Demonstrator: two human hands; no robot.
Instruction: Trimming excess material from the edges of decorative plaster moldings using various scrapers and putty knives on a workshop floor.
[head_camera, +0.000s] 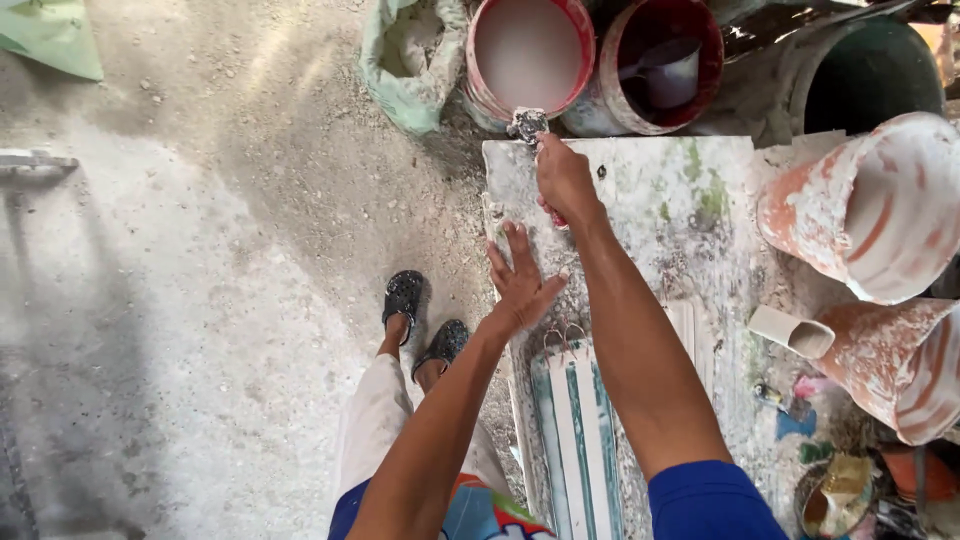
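- The right hand (563, 178) is closed around a small paint-caked brush with a reddish handle (528, 126). Its crusted head sits at the far edge of the white, paint-smeared board (690, 200), just beside the red-rimmed bucket of pale white liquid (528, 55).
- The left hand (522, 283) lies open, fingers spread, palm flat on the near-left part of that board — gripping nothing.
- The brush looks light and stiff; its clogged head is probably rough and wet, so the handle low down, where the fist already sits, seems the sound place to hold.
- The board looks rigid, flat and likely slick where wet — best steadied by a flat palm or taken at its long edges.
- Right of the board stand white-streaked terracotta pots (870, 210); beyond its far edge, a second red bucket with a scoop (662, 65).
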